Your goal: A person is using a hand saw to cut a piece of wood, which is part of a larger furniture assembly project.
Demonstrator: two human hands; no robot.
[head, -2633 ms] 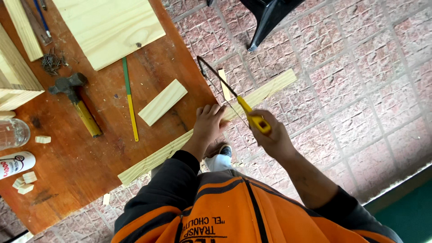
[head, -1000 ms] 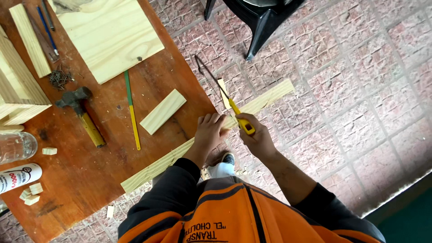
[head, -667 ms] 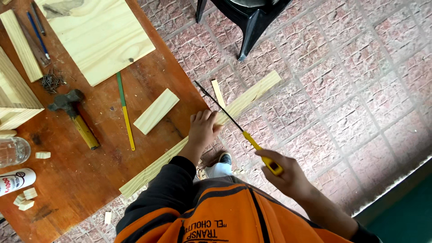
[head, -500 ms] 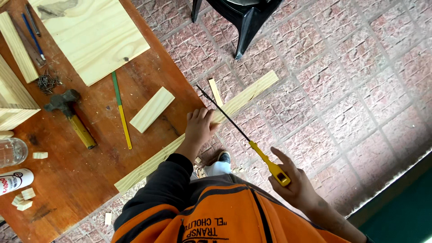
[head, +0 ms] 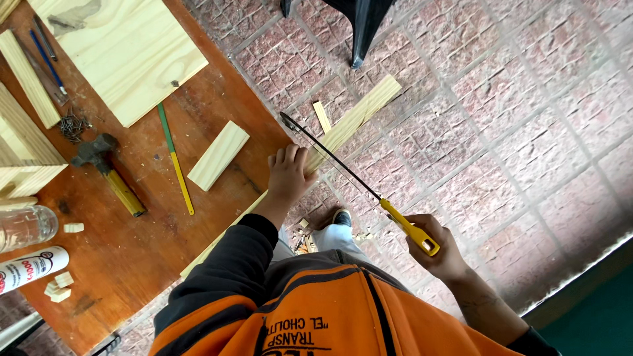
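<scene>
A brick floor (head: 501, 132) fills the right side, bare and open apart from the black legs of a chair (head: 359, 23) at the top. The brown tabletop (head: 132, 250) takes the left side, its edge running slantwise from the top down past the person's knees. A wide pale board (head: 125, 53) lies at its far end. A long wooden strip (head: 349, 122) lies across the edge, its far end hanging out over the floor. The left hand (head: 288, 175) presses flat on the strip right at the edge, fingers spread. The right hand (head: 438, 247) is closed around the yellow handle of a saw (head: 359, 181), whose thin dark blade slants across the strip just beyond the left hand. A short block (head: 218, 155) lies near the edge, a green and yellow pencil (head: 175, 158) beside it, then a hammer (head: 109, 175). At the lower left corner lie a clear jar (head: 26, 227) and a white tube with a red label (head: 30, 269), with small wood bits (head: 58, 287) beside them.
</scene>
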